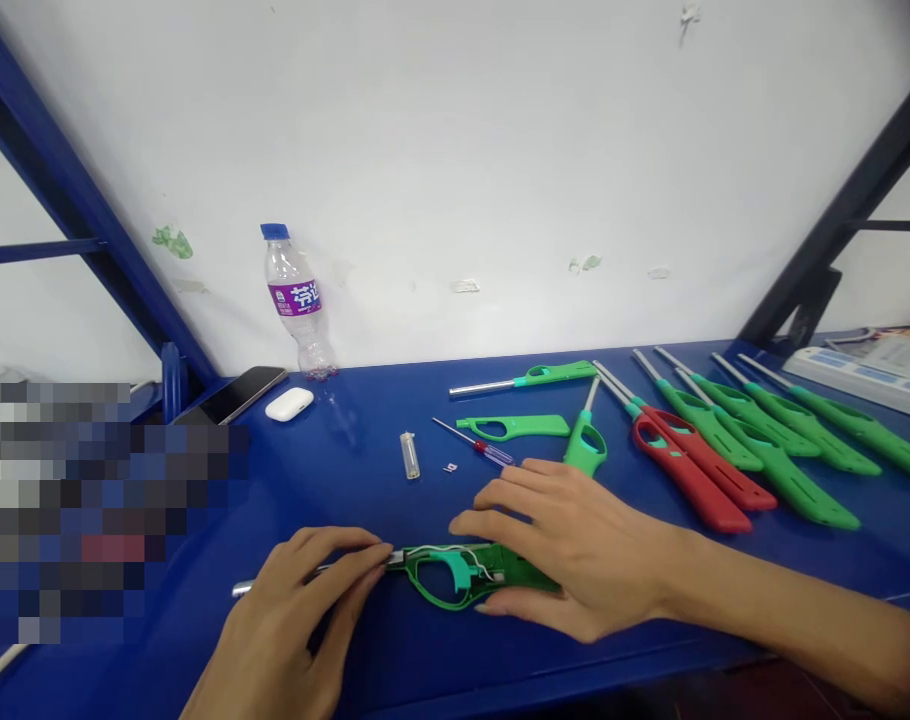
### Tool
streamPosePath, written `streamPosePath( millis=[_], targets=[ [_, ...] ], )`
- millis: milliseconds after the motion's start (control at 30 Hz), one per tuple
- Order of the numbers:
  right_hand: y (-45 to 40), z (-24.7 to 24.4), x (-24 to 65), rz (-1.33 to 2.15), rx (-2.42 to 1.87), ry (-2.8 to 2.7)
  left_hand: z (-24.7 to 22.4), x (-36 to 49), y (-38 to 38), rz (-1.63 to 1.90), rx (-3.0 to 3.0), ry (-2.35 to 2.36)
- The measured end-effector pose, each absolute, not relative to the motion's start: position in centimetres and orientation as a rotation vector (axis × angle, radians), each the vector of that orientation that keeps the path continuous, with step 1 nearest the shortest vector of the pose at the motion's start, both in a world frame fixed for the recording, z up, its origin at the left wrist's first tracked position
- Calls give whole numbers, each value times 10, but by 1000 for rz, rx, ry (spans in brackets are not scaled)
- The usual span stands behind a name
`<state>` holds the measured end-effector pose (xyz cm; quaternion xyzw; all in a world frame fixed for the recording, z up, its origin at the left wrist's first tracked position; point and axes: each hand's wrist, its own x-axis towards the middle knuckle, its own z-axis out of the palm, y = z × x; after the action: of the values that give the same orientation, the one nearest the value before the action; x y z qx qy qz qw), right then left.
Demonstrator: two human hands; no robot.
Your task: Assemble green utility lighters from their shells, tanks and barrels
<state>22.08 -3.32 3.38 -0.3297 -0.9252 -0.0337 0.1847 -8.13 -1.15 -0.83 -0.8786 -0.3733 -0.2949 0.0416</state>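
Note:
An opened green gas lighter [444, 580] lies along the front of the blue table, its trigger and white wire exposed. My left hand [297, 610] pinches its metal tube close to where the tube meets the handle. Over the handle's right end is my right hand [567, 545], thumb and fingers spread apart; its palm hides that end, and I cannot tell whether it touches it. Behind them are a small clear fuel tank [410, 456], a tiny pale part [450, 468], a screwdriver [492, 453] and a loose green handle shell [526, 426].
Several green lighters [807, 430] and two red lighters [695, 470] lie at the right. One more green lighter [556, 373] is at the back. Toward the left are a plastic bottle [297, 300], a white earphone case [289, 404] and a phone [237, 395]. A power strip [867, 380] sits far right.

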Motion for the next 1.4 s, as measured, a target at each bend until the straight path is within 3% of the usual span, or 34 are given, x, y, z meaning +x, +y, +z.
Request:
streamPosePath(
  millis=[800, 1400],
  targets=[
    [-26, 28, 225, 106, -983, -2705, 1, -68, -13, -1269, -2905, -1455],
    [-25, 27, 226, 180, -1022, -2675, -5, -76, -13, -1042, -2906, -1351]
  ],
)
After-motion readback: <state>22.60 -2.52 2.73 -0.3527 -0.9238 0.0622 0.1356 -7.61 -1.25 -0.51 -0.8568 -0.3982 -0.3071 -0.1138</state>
